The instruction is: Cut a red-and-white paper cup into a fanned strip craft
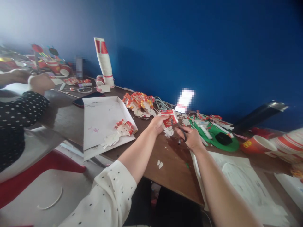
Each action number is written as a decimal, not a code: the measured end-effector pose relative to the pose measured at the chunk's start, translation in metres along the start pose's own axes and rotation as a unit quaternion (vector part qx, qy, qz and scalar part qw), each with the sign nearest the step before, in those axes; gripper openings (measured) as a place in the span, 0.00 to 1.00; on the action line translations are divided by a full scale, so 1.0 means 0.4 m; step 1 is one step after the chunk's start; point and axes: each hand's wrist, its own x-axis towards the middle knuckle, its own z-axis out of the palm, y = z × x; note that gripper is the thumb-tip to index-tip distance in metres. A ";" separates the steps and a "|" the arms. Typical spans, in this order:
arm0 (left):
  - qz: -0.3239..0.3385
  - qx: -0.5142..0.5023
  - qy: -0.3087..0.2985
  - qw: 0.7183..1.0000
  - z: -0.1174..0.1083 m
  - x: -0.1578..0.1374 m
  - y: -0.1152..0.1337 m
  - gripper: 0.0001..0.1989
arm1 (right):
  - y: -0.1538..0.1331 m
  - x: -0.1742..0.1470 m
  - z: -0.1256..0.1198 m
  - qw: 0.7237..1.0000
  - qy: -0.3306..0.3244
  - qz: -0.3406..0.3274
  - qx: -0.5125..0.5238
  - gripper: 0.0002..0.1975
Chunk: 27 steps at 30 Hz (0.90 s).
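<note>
My left hand point(158, 124) is closed on a red-and-white printed piece of paper point(171, 120), holding it above the brown table point(163, 162). To its right, my right hand point(193, 138) is wrapped around scissors with dark handles point(183, 134); their blades are hard to make out. Just below the printed piece shows a white paper cut-out point(169, 132). Small white scraps point(160, 164) lie on the table nearer to me.
Left stands a shallow white box point(101, 126) with a lion-like paper figure point(123, 128). Behind are piled paper figures point(138, 102) and a tall cup stack point(105, 64). Right lie a green sheet point(228, 143) and paper cups point(258, 144). A co-worker's hands point(40, 82) are far left.
</note>
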 end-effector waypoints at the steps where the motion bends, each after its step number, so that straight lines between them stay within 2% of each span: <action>1: 0.003 -0.002 -0.004 1.000 0.000 -0.001 0.001 0.03 | 0.000 0.000 0.000 1.000 0.001 -0.002 0.001 0.20; 11: 0.021 0.014 -0.035 0.999 -0.001 -0.003 -0.001 0.02 | -0.011 -0.007 0.002 0.998 -0.004 0.030 0.053 0.21; 19: 0.023 0.050 -0.028 0.998 0.003 -0.011 0.006 0.03 | -0.004 -0.003 -0.003 0.999 0.004 0.039 0.033 0.20; 27: 0.025 0.038 -0.040 0.998 -0.003 -0.010 0.013 0.04 | -0.018 -0.007 -0.006 1.000 0.003 0.022 0.020 0.23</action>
